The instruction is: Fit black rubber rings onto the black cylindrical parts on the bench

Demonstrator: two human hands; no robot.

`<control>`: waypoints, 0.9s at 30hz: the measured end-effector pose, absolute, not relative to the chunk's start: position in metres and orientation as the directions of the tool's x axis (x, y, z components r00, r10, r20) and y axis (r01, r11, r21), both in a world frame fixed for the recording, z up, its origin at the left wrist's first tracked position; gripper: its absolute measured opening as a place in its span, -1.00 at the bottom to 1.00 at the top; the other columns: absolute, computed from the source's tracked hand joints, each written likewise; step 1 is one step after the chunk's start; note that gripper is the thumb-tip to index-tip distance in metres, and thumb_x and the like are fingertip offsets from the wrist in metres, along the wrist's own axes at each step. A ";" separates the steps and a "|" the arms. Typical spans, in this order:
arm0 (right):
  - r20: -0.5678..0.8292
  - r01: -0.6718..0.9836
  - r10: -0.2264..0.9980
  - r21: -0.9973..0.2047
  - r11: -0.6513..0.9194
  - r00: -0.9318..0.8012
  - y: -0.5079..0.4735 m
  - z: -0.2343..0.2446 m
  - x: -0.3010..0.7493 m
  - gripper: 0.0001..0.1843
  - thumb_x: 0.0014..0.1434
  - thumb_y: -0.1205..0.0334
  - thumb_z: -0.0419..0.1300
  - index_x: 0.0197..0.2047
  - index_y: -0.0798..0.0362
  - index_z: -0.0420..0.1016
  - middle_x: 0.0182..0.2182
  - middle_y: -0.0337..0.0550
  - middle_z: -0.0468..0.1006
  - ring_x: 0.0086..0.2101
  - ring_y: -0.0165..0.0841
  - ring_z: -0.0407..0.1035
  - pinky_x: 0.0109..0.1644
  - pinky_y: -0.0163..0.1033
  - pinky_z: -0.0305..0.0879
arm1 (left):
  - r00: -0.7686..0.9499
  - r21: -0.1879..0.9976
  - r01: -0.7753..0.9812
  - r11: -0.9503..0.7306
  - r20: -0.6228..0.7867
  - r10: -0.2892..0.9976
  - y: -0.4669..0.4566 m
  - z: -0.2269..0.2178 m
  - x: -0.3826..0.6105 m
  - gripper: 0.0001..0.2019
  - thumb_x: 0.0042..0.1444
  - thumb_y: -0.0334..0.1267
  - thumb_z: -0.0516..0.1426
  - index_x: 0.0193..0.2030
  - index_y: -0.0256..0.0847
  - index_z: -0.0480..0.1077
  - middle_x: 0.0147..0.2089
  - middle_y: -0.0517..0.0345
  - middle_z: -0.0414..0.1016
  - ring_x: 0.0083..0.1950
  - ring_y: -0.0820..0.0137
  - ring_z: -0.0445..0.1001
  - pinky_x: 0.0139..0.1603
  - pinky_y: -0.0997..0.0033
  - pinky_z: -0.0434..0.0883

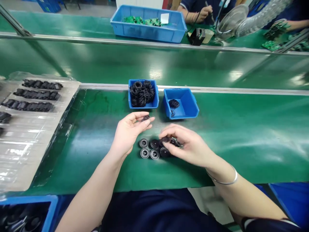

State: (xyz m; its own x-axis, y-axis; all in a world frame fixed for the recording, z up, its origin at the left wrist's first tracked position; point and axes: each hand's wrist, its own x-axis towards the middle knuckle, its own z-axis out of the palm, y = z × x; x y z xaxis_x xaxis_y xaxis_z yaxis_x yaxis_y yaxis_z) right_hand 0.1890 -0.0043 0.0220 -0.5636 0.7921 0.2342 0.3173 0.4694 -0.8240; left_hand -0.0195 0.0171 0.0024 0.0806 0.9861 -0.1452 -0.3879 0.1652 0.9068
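Between the thumb and fingers of my left hand [127, 132] is a small black part [145, 118], too small to make out fully. My right hand [187, 141] pinches a round black part [165, 139] just over a group of round parts on the green bench. In that group, grey-rimmed round parts [144, 153] lie at the left and darker black ones [164, 152] nearer my right hand, which hides some of them. Just beyond my hands stand a blue bin full of black rings [142, 93] and a blue bin [189, 108] with a few black rings [173, 103].
On the left lies a plastic-covered tray [21, 135] with rows of black parts. A blue crate [54, 201] sits at the lower left. Past the metal rail [108, 86], a blue box [147, 33] holds green circuit boards, and a co-worker's hand [205, 13] grips a tool.
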 end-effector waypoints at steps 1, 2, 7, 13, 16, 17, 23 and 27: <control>0.198 0.357 0.753 -0.786 0.504 -0.627 -0.008 0.022 0.189 -0.70 0.26 0.46 0.17 0.03 0.00 0.43 -0.13 -0.11 0.50 -0.16 -0.32 0.43 -0.06 -0.19 0.43 | 0.088 0.906 -0.389 0.169 -0.145 0.985 0.017 0.002 -0.019 -0.73 0.03 -0.34 0.37 -0.12 -0.29 0.51 -0.15 0.07 0.57 0.07 0.12 0.60 0.02 0.29 0.57; 0.167 0.380 0.720 -0.757 0.531 -0.674 -0.013 0.021 0.188 -0.67 0.27 0.46 0.16 0.08 0.00 0.39 -0.10 -0.10 0.51 -0.13 -0.31 0.43 -0.03 -0.17 0.43 | 0.094 0.906 -0.389 0.169 -0.143 0.985 0.017 0.002 -0.019 -0.74 0.03 -0.34 0.36 -0.12 -0.29 0.51 -0.15 0.06 0.57 0.07 0.11 0.60 0.02 0.28 0.57; 0.127 0.398 0.636 -0.682 0.613 -0.761 -0.024 0.011 0.181 -0.63 0.35 0.42 0.10 0.18 0.01 0.29 -0.01 -0.07 0.50 0.07 -0.25 0.35 0.19 -0.07 0.34 | 0.098 0.912 -0.378 0.156 -0.128 0.987 0.017 0.003 -0.020 -0.76 0.05 -0.35 0.35 -0.13 -0.29 0.52 -0.17 0.09 0.54 0.05 0.13 0.61 0.01 0.28 0.57; 0.136 0.410 0.610 -0.625 0.665 -0.781 -0.025 0.009 0.180 -0.66 0.36 0.42 0.09 0.18 0.05 0.30 -0.01 -0.03 0.49 0.08 -0.22 0.34 0.18 -0.03 0.35 | 0.107 0.916 -0.367 0.164 -0.134 0.985 0.017 0.003 -0.021 -0.77 0.06 -0.35 0.34 -0.12 -0.28 0.52 -0.15 0.10 0.53 0.04 0.14 0.61 0.03 0.25 0.56; 0.159 0.416 0.599 -0.583 0.699 -0.785 -0.025 0.009 0.180 -0.70 0.37 0.42 0.09 0.15 0.09 0.32 -0.03 -0.02 0.50 0.04 -0.23 0.35 0.15 -0.04 0.36 | 0.111 0.916 -0.366 0.166 -0.134 0.985 0.017 0.003 -0.021 -0.77 0.06 -0.36 0.33 -0.11 -0.29 0.51 -0.16 0.10 0.52 0.04 0.14 0.61 0.02 0.25 0.57; 0.169 0.417 0.596 -0.569 0.709 -0.785 -0.025 0.009 0.180 -0.71 0.38 0.42 0.09 0.15 0.10 0.32 -0.04 -0.01 0.50 0.02 -0.23 0.36 0.14 -0.03 0.36 | 0.115 0.916 -0.365 0.167 -0.134 0.984 0.017 0.003 -0.021 -0.77 0.07 -0.37 0.33 -0.11 -0.29 0.51 -0.16 0.10 0.52 0.04 0.14 0.61 0.03 0.26 0.57; 0.148 0.461 0.598 -0.503 0.731 -0.787 -0.023 0.013 0.182 -0.72 0.38 0.35 0.12 0.14 0.09 0.34 -0.05 0.00 0.50 -0.03 -0.19 0.37 0.08 0.00 0.37 | 0.131 0.921 -0.346 0.177 -0.140 0.981 0.017 0.003 -0.021 -0.76 0.08 -0.35 0.32 -0.08 -0.27 0.51 -0.13 0.09 0.54 0.08 0.14 0.59 0.09 0.20 0.54; 0.263 0.484 0.711 -0.578 0.657 -0.652 -0.014 0.022 0.185 -0.63 0.32 0.24 0.24 0.16 0.04 0.33 -0.02 -0.02 0.48 -0.03 -0.21 0.37 0.08 -0.04 0.38 | 0.147 0.946 -0.286 0.155 -0.116 0.982 0.015 0.002 -0.021 -0.70 0.08 -0.33 0.32 -0.02 -0.24 0.51 -0.04 0.02 0.59 0.13 0.13 0.55 0.20 0.09 0.47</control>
State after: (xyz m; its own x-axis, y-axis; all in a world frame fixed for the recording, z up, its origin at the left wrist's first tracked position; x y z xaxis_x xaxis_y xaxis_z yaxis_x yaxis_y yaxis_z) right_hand 0.1847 -0.0141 0.0217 -0.6518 0.7112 0.2633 0.4841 0.6574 -0.5775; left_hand -0.0213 0.0149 0.0016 0.1470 0.9823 -0.1165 -0.2858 0.1549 0.9457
